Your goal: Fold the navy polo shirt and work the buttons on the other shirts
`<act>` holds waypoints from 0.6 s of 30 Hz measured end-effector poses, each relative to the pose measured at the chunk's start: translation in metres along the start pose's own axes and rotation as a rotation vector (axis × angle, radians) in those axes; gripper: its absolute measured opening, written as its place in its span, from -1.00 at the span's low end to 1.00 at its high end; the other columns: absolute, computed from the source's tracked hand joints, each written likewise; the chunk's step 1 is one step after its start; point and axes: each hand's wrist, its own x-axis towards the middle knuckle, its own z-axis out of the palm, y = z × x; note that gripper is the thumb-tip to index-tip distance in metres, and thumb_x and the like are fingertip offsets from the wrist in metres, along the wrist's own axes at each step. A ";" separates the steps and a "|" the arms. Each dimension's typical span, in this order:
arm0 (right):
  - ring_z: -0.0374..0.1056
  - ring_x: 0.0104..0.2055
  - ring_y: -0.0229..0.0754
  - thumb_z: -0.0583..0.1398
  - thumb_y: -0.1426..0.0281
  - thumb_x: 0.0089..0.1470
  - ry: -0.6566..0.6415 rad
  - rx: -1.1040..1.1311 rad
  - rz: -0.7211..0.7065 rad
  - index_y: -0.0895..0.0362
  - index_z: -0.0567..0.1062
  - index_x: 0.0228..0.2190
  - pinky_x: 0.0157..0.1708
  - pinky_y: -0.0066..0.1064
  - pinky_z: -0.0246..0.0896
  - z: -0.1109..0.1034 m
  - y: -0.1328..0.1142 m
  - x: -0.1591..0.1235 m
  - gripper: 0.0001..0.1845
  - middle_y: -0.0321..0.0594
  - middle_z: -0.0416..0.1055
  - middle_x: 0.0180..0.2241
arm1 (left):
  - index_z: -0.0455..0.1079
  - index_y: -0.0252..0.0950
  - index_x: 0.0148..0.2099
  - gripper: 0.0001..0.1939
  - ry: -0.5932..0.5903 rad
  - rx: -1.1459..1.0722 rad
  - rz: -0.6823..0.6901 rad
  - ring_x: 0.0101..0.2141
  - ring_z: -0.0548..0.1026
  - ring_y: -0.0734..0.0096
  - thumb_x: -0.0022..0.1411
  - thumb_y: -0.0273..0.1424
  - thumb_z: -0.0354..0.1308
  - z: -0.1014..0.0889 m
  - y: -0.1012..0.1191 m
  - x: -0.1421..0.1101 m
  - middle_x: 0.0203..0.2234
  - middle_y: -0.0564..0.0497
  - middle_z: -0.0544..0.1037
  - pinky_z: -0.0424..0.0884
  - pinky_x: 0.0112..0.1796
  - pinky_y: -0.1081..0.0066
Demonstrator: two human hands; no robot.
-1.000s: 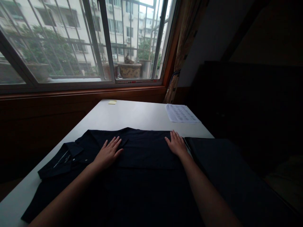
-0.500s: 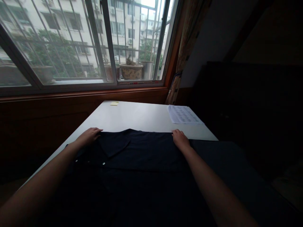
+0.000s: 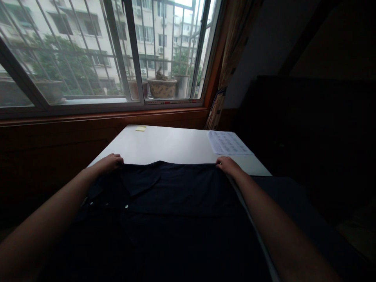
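A dark navy button shirt (image 3: 173, 196) lies spread on the white table (image 3: 170, 145), folded, with its collar and small white buttons toward the left. My left hand (image 3: 109, 163) is closed on the far left corner of the fold. My right hand (image 3: 228, 164) is closed on the far right corner. Both forearms reach across the cloth from the near edge.
A printed sheet of paper (image 3: 227, 142) lies at the table's far right and a yellow sticky note (image 3: 140, 128) at the far edge. A dark object (image 3: 296, 211) lies right of the shirt. Behind are a barred window (image 3: 102, 51), a flower pot (image 3: 162, 87) and a curtain (image 3: 232, 58).
A second ago both hands lay flat and open on the shirt. They have since moved out to the far corners of the fold and closed on the cloth there.
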 end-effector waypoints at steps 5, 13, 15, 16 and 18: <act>0.42 -0.03 -0.08 0.20 0.25 0.28 0.016 0.084 0.044 0.16 0.46 -0.02 -0.04 -0.11 0.39 -0.008 0.002 0.006 -0.68 -0.11 0.42 0.01 | 0.54 -0.23 -0.13 -0.68 0.004 -0.017 -0.041 -0.06 0.48 0.04 0.14 -0.23 0.11 -0.003 -0.009 0.007 -0.15 -0.15 0.56 0.41 -0.04 0.23; 0.47 -0.28 -0.19 0.32 0.41 0.04 -0.002 0.334 0.077 0.16 0.54 -0.35 -0.25 -0.42 0.32 -0.021 0.010 0.008 -0.90 -0.22 0.55 -0.36 | 0.54 -0.17 -0.05 -0.59 -0.156 -0.173 -0.066 -0.16 0.56 0.18 0.07 -0.16 0.16 -0.010 -0.011 0.009 -0.15 -0.03 0.63 0.47 -0.15 0.38; 0.48 -0.39 -0.21 0.30 0.40 0.04 -0.030 0.420 0.076 0.15 0.54 -0.35 -0.33 -0.45 0.32 -0.023 0.012 0.005 -0.91 -0.28 0.55 -0.46 | 0.54 -0.18 -0.05 -0.58 -0.190 -0.205 -0.074 -0.16 0.56 0.20 0.06 -0.17 0.16 -0.014 -0.012 0.008 -0.14 -0.02 0.63 0.48 -0.16 0.40; 0.49 -0.41 -0.22 0.29 0.39 0.05 -0.038 0.461 0.077 0.15 0.54 -0.34 -0.35 -0.46 0.33 -0.024 0.013 0.003 -0.90 -0.28 0.55 -0.48 | 0.55 -0.19 -0.06 -0.59 -0.199 -0.213 -0.084 -0.17 0.57 0.20 0.05 -0.18 0.16 -0.016 -0.013 0.008 -0.15 -0.03 0.64 0.49 -0.18 0.41; 0.51 -0.41 -0.21 0.28 0.39 0.06 -0.043 0.536 0.083 0.16 0.54 -0.33 -0.36 -0.47 0.35 -0.026 0.013 -0.001 -0.89 -0.26 0.56 -0.48 | 0.56 -0.21 -0.10 -0.62 -0.197 -0.215 -0.106 -0.19 0.57 0.19 0.04 -0.21 0.15 -0.019 -0.014 0.009 -0.18 -0.05 0.64 0.49 -0.21 0.40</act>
